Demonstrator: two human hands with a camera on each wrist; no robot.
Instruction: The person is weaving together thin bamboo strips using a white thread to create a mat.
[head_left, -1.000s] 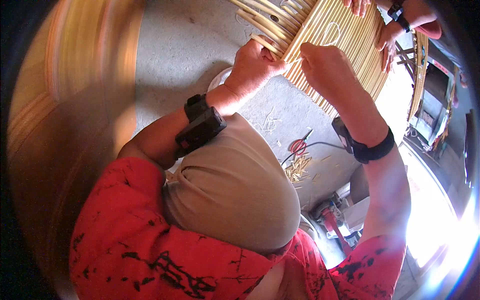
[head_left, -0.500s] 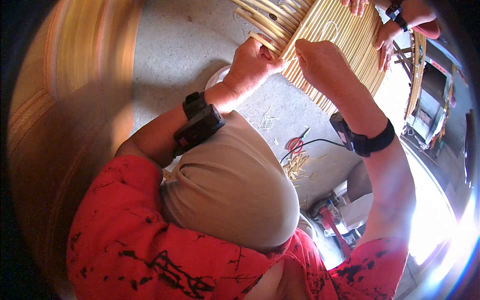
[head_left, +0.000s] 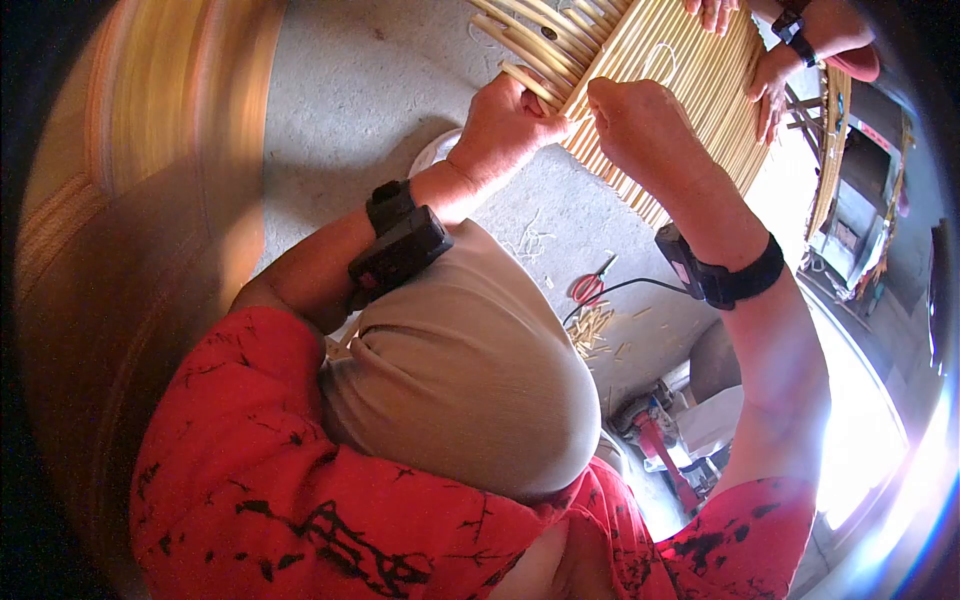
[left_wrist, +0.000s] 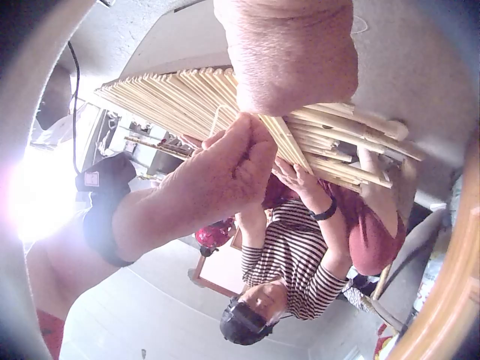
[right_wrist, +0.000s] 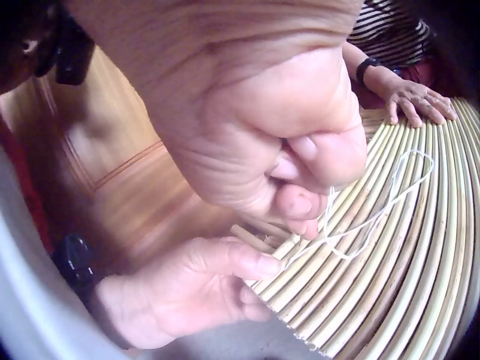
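Note:
A panel of thin, pale rods lies side by side [right_wrist: 405,262], with thicker bamboo poles [head_left: 530,45] extending from its near edge. My left hand [head_left: 505,130] grips the panel's near corner, thumb on top and fingers curled beneath. Close above that thumb, my right hand [head_left: 645,125] is curled with a white string [right_wrist: 371,225] pinched in its fingertips. The string trails in a loose loop over the rods. In the left wrist view, the back of the left hand [left_wrist: 289,56] covers the gripped corner.
Across the panel, another person [left_wrist: 292,240] in a striped top rests flat hands [right_wrist: 416,101] on the rods. Red-handled scissors [head_left: 588,288] and rod offcuts [head_left: 595,332] lie on the floor. A wooden surface [head_left: 150,200] stands at left.
My right hand has shifted slightly left and up, closer to the panel's edge, still pinching the string. The left hand keeps its grip on the corner.

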